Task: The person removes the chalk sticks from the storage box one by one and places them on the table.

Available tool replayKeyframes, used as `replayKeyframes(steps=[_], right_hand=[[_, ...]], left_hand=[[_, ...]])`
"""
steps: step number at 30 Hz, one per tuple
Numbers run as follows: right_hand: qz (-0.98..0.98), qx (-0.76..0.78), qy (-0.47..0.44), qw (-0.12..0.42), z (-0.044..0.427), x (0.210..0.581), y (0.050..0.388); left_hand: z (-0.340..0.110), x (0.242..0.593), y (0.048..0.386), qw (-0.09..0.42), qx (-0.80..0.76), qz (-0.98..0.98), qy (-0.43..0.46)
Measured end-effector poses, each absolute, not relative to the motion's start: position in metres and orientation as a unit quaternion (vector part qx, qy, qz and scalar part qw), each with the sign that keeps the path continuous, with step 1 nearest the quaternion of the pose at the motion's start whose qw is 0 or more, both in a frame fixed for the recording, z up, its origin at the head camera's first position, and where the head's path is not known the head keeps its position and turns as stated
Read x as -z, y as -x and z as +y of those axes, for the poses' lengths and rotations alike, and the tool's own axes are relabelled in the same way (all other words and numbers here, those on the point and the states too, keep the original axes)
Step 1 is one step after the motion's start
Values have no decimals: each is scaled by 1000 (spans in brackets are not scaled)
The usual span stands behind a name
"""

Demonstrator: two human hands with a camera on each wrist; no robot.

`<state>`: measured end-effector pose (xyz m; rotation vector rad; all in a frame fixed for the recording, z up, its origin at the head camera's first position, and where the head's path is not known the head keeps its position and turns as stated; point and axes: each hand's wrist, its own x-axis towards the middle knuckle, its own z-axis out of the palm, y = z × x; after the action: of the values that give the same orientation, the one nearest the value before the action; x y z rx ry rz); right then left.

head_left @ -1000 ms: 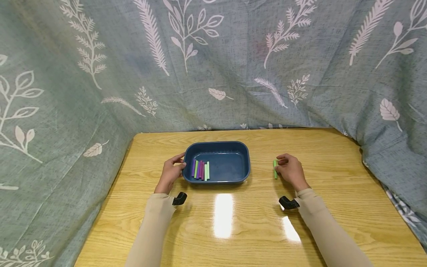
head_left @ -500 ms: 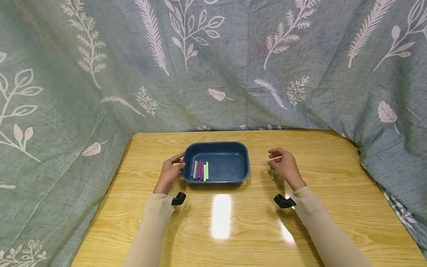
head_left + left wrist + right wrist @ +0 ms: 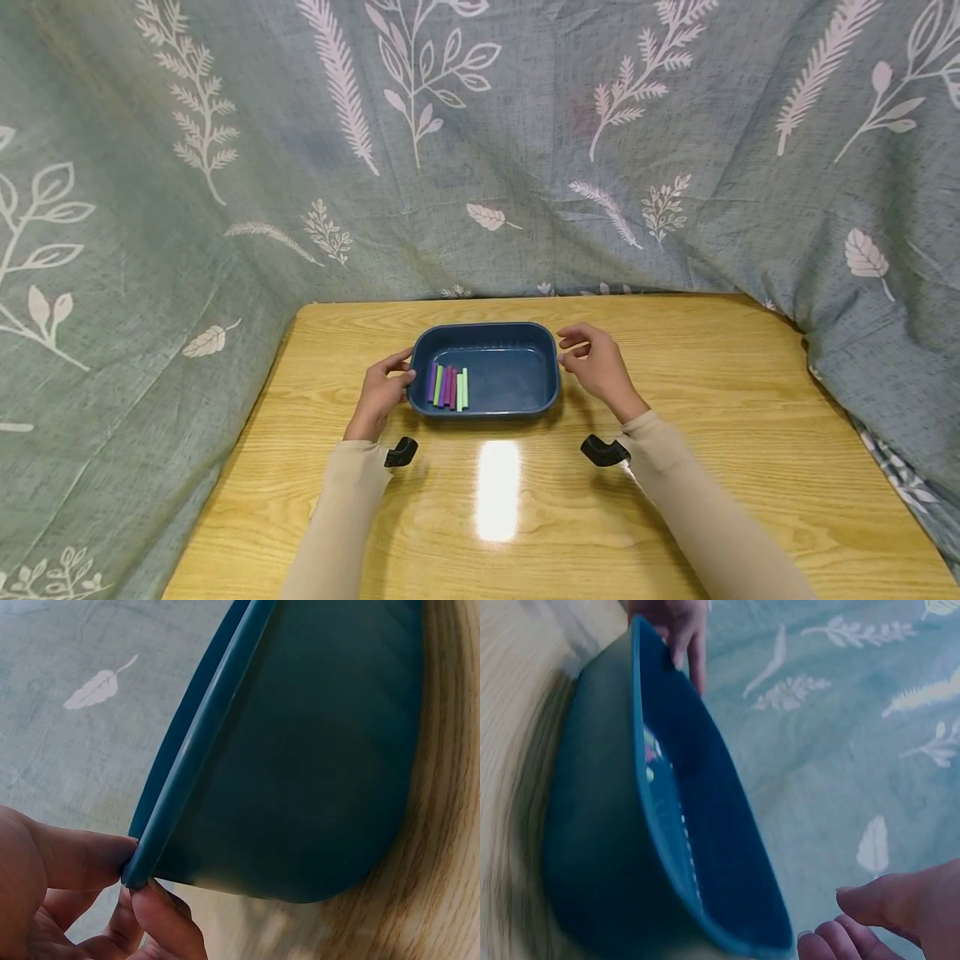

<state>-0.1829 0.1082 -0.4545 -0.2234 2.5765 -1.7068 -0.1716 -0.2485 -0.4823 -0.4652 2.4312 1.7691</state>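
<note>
A dark blue tray [image 3: 517, 412] sits on the table with several short sticks [image 3: 447, 387], purple, magenta and green, side by side in its left part. At its left end the left hand [image 3: 381, 392] pinches the rim; the left wrist view shows thumb and fingers [image 3: 169, 919] on either side of the rim [image 3: 184, 761]. Beside the right end is the right hand [image 3: 600, 367], fingertips close to the rim, thumb apart from the fingers; contact cannot be told. In the right wrist view this hand [image 3: 892, 915] shows no stick. The separate green stick is not visible.
The wooden table [image 3: 720, 392] extends around the tray, with glare in front of it. Grey-green leaf-patterned cloth [image 3: 450, 242] hangs behind and at both sides. A black device [image 3: 605, 451] is at the right wrist, another [image 3: 401, 452] at the left.
The right hand has moved left from the separate green stick to the tray's right end, and that stick has gone out of sight. The left hand has kept its grip on the tray.
</note>
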Motion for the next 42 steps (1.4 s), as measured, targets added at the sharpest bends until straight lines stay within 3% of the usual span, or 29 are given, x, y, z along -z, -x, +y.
replayKeyframes(steps=[12, 32, 42], right_hand=[[830, 544, 109, 62, 59, 448, 189], [755, 609, 69, 235, 1, 462, 199], [760, 595, 56, 255, -15, 473, 204]], left_hand=[[-248, 483, 172, 44, -581, 799, 150], [-248, 480, 171, 41, -582, 798, 153], [-247, 480, 170, 43, -582, 798, 151]])
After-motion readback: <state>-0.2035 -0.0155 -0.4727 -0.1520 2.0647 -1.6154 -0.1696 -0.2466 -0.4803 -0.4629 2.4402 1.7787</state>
